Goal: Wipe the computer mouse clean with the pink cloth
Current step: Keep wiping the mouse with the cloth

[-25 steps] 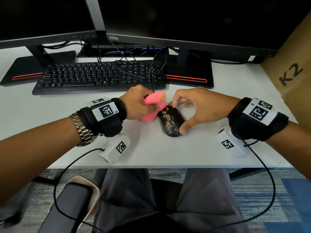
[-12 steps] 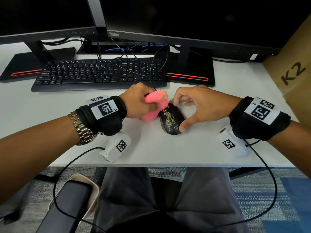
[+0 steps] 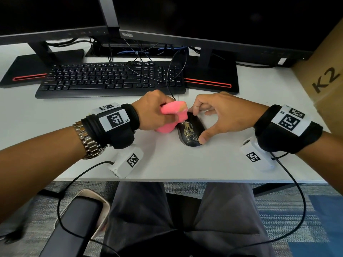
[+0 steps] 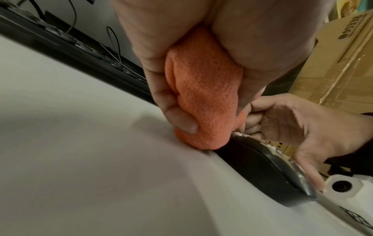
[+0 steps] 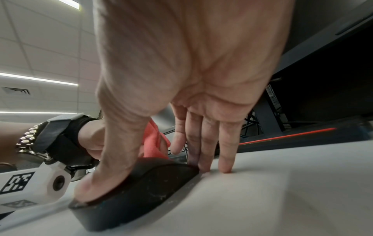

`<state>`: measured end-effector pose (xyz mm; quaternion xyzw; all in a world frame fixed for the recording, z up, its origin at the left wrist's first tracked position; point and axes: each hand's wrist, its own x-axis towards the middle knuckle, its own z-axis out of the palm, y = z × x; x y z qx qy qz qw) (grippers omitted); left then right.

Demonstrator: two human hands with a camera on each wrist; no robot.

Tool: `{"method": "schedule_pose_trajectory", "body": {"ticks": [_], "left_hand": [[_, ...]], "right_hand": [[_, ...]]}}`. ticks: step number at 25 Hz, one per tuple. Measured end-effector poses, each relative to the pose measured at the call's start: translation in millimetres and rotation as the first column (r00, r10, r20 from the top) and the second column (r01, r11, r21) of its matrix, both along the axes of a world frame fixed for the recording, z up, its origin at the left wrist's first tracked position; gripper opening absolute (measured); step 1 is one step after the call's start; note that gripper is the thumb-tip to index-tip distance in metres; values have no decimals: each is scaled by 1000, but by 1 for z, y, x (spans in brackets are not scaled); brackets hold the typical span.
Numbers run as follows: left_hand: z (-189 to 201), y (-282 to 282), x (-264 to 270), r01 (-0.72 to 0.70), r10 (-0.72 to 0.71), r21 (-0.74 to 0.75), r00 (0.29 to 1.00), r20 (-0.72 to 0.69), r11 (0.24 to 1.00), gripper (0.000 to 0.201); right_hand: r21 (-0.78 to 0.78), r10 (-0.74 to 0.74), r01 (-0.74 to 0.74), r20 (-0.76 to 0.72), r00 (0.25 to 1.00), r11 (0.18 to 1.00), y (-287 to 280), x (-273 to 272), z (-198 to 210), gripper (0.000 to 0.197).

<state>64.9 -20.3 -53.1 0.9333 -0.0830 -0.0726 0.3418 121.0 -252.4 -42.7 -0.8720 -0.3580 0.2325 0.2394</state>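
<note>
- The computer mouse [image 3: 191, 131] sits on the white desk [image 3: 176, 164], near the front edge, at about 6 o'clock from the keyboard [image 3: 109, 78]
- It is black and shiny, with pale, shiny smears on its top
- It looks hard, smooth and light, so it would likely slide when rubbed; holding its two sides is the best way to keep it in place
- The pink cloth [image 3: 172, 114] is soft and squashy; it bunches up easily, so a fist round the wad works well
- The left hand [image 3: 154, 112] has its grip closed tight round the cloth, at 9 o'clock from the mouse; the low end of the wad touches the desk and the mouse's left side
- The right hand [image 3: 224, 115] holds the mouse still; its grip is half open, with the thumb on the near right edge and bent fingers [image 5: 203, 143] by the far end, their tips down on the desk
- Most of the top looks not yet wiped
</note>
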Motion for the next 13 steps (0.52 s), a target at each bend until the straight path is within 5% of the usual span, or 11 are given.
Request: {"method": "schedule_pose_trajectory", "body": {"ticks": [13], "left_hand": [[1, 0, -2, 39, -40, -27, 999, -38, 999, 2]], "right_hand": [[-3, 6, -6, 4, 1000, 1000, 0, -1, 1, 65]]}}
